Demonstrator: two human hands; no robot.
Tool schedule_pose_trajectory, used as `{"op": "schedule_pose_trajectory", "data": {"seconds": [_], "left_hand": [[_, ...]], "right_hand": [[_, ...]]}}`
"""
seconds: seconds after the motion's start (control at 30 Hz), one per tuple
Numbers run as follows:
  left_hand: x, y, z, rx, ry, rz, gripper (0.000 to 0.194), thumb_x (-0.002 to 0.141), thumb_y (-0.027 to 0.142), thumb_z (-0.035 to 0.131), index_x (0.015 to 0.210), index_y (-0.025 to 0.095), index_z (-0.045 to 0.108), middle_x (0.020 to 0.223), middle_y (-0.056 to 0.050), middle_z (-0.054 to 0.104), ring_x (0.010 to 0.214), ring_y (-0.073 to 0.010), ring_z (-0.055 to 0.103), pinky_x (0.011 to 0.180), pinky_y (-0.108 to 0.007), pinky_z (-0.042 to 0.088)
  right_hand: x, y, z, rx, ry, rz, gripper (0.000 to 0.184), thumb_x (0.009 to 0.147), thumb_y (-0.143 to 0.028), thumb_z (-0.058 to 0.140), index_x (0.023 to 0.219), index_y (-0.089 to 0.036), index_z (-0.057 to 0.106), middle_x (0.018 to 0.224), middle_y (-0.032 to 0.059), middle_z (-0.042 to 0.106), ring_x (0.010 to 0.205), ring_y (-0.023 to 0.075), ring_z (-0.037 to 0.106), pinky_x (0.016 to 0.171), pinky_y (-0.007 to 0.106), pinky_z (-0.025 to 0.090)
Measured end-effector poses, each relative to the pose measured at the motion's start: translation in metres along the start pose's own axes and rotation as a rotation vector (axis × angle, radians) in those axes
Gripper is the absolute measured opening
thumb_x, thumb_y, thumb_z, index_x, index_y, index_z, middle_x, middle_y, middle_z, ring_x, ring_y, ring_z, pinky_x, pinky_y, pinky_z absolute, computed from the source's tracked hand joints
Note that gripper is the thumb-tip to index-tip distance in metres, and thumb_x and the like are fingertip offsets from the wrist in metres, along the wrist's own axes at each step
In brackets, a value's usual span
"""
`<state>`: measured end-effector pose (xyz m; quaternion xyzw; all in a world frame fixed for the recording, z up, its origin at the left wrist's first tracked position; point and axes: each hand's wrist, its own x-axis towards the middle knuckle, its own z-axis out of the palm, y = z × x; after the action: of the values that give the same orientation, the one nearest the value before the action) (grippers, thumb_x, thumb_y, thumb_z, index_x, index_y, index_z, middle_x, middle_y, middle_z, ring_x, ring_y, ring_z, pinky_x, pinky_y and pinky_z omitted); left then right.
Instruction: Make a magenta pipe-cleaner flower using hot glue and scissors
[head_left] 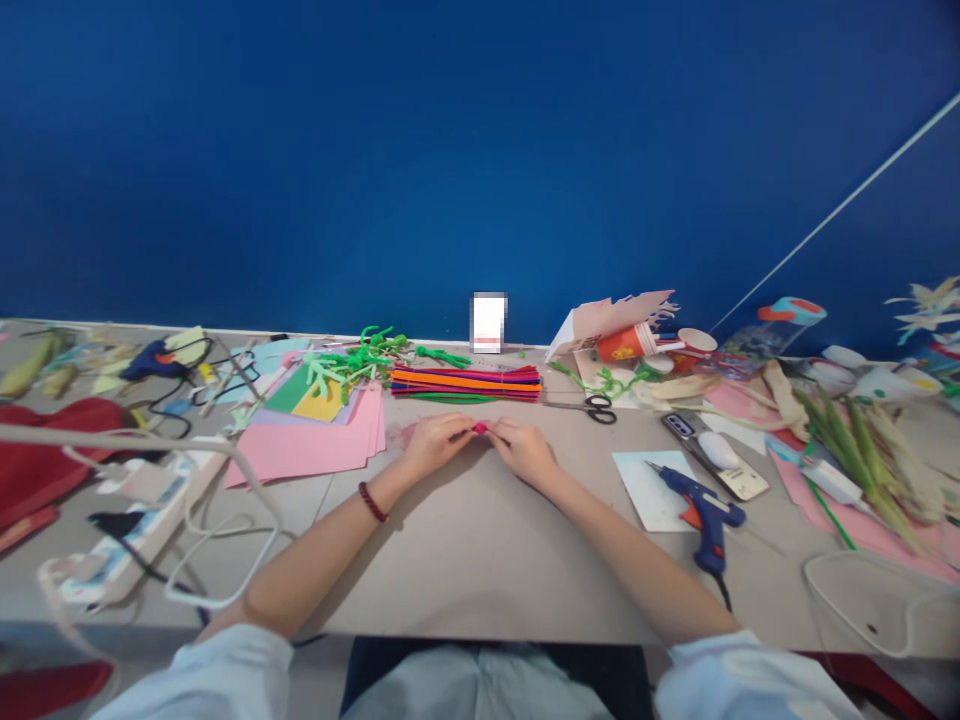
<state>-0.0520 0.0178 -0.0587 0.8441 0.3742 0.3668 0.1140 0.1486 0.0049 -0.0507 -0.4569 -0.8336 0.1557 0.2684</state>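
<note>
Pink piece (pixel 480 428): where they met, left hand (pixel 437 440) and right hand (pixel 527 450) pinched it.
Table (pixel 480 560): lay open toward its near edge.

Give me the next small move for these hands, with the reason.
Probably a slight turn of the small magenta piece by the right hand, the left hand steadying it: their fingertips meet at it from opposite sides, so one could hold while the other turns.

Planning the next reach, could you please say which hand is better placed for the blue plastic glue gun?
Probably the right hand: the glue gun lies on that side, farther from the left hand.
</note>
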Motion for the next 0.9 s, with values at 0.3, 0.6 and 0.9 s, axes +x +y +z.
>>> {"op": "schedule_pose_trajectory", "data": {"seconds": [0.3,0.6,0.9], "left_hand": [[0.002,0.003,-0.001,-0.171,-0.035,-0.088,0.021,0.086,0.033,0.053,0.093,0.020,0.068,0.090,-0.006,0.070,0.082,-0.0163,0.064,0.075,-0.029,0.051],[0.007,0.003,-0.004,-0.323,0.002,-0.257,0.025,0.082,0.034,0.059,0.102,0.019,0.066,0.097,-0.007,0.069,0.083,-0.0167,0.063,0.074,-0.029,0.052],[0.009,0.004,-0.004,-0.385,-0.015,-0.284,0.020,0.079,0.031,0.062,0.094,0.018,0.067,0.099,-0.008,0.068,0.091,-0.0184,0.061,0.079,-0.030,0.049]], "right_hand": [[0.000,0.001,-0.001,-0.020,-0.024,-0.020,0.028,0.092,-0.025,0.042,0.107,-0.022,0.066,0.088,0.0068,0.067,0.080,0.0178,0.063,0.068,0.025,0.045],[0.004,-0.003,0.007,0.299,0.039,0.089,0.029,0.088,-0.023,0.045,0.107,-0.021,0.067,0.092,0.0061,0.071,0.079,0.0175,0.064,0.075,0.030,0.050],[0.007,-0.002,0.016,0.710,0.047,0.223,0.025,0.078,-0.023,0.055,0.099,-0.017,0.066,0.099,0.0073,0.070,0.089,0.0180,0.065,0.083,0.032,0.050]]}}
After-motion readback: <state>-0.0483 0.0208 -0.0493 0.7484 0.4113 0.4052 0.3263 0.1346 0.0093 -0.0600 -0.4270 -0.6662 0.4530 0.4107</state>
